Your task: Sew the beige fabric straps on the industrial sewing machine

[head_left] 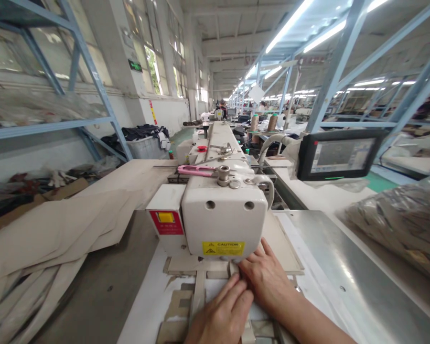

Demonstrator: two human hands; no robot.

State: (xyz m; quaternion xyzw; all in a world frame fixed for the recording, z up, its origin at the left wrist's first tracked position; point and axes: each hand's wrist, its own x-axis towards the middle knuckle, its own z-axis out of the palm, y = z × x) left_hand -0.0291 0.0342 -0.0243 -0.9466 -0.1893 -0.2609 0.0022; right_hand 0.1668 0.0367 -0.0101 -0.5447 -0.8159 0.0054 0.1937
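A white sewing machine head [224, 215] with a yellow caution label stands straight in front of me. Just below it lies a beige strip [233, 268], part of it covered by my fingers. My left hand [224, 308] is closed, fingers together, with its tips on that strip. Beside it, my right hand [265, 272] reaches under the machine's right edge, its fingers bent at the strip and one finger stretched forward. A flat beige panel [284, 246] lies beneath and right of the head. The needle area and both thumbs' grip are mostly hidden.
Pink-handled snips [197, 170] rest on top of the machine. Stacked beige pieces [60, 229] lie on the left. A touchscreen [342, 155] stands at the right, above a plastic-wrapped bundle [401, 215]. Blue metal shelving [93, 71] rises at the left.
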